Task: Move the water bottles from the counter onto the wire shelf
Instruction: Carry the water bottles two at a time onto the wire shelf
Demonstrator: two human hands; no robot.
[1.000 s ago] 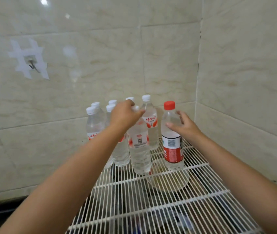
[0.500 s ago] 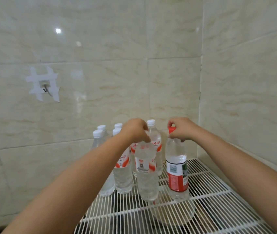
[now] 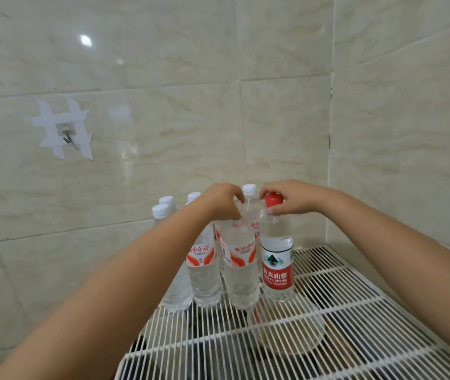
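Both hands on bottle tops.
Left hand [image 3: 225,200] gripped a clear bottle [image 3: 241,272]; right hand [image 3: 291,200] pinched the red-capped bottle [image 3: 277,267] on the wire shelf [image 3: 342,319].

Right hand [image 3: 289,200], seen one second ago at shoulder of red-capped bottle [image 3: 277,259], is now raised and curled over its red cap [image 3: 273,199]. Left hand [image 3: 222,200] is kept gripping top of front clear bottle [image 3: 241,266]; this bottle is now turned, label with Latin letters shown instead of code side. Both bottles are brought closer together on wire shelf [image 3: 342,319].
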